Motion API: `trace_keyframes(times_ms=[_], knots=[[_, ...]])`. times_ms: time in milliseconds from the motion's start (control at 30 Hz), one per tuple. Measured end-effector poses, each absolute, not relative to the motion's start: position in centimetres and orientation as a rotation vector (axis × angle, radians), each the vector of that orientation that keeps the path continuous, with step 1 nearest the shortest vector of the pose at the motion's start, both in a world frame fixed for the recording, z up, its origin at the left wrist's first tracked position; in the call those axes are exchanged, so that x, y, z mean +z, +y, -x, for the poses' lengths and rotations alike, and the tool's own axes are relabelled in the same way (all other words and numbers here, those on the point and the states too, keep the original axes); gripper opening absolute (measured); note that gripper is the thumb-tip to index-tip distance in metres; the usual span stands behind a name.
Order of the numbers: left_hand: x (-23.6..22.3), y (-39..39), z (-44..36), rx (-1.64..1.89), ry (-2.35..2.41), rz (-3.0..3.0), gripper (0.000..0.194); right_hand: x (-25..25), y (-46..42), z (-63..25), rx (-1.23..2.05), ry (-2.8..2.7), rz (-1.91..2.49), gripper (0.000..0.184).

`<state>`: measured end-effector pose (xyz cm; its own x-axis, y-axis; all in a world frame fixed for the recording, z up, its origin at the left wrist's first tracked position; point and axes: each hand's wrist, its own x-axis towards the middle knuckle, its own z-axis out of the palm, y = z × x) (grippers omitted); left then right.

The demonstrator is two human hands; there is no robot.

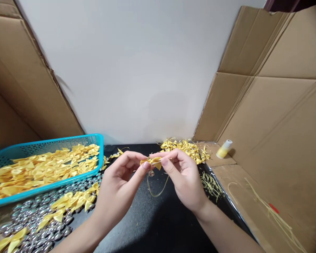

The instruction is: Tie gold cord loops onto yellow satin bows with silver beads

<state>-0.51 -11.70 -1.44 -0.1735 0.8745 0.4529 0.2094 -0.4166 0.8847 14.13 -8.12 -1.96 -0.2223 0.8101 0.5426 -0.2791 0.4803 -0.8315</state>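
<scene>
Far left of the left grip, a teal perforated plastic basket (101, 154) is heaped with yellow glossy ribbon bows (60, 165). Nearer that grip, shiny silver oval beads (37, 202) are spread on the black bench (147, 225), and loose yellow bows (75, 200) are laid over them. By the left grip (121, 182), a single yellow ribbon bow (156, 161) is pinched between thumb and fingers, raised above the bench; a small silvery bead (151, 173) is hung just below. By the right grip (184, 179), closed at the bow's right end, a looped pale yellow cord (158, 195) is pinched. Beyond it, corded yellow bows (185, 149) are piled; right of it, cord scraps (211, 186) are strewn, and a white-and-yellow spool (223, 149) is stood on cardboard (223, 174).
</scene>
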Motion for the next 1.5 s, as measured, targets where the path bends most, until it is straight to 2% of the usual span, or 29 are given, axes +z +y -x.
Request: trace_keyframes(times_ms=[167, 533, 1000, 1500], knots=[[-1.65, -11.67, 0.72, 1.663, 1.326, -1.615, 0.004, -2.08, -8.44, -14.02, 1.041, -1.459, 0.547, 0.007], [-1.80, -11.79, 0.84, 1.710, 1.372, -1.785, 0.004, -2.64, -8.53, -13.98, 0.704, -1.604, 0.549, 0.009], [-1.97, -11.95, 1.04, 1.718, 1.432, -1.870, 0.005, -2.19, -8.78, -14.06, 0.539, -1.669, 0.527, 0.009], [-2.23, -11.77, 1.20, 1.691, 1.487, -1.919, 0.006, -2.51, -8.47, -13.97, 0.205, -1.768, 0.499, 0.013]])
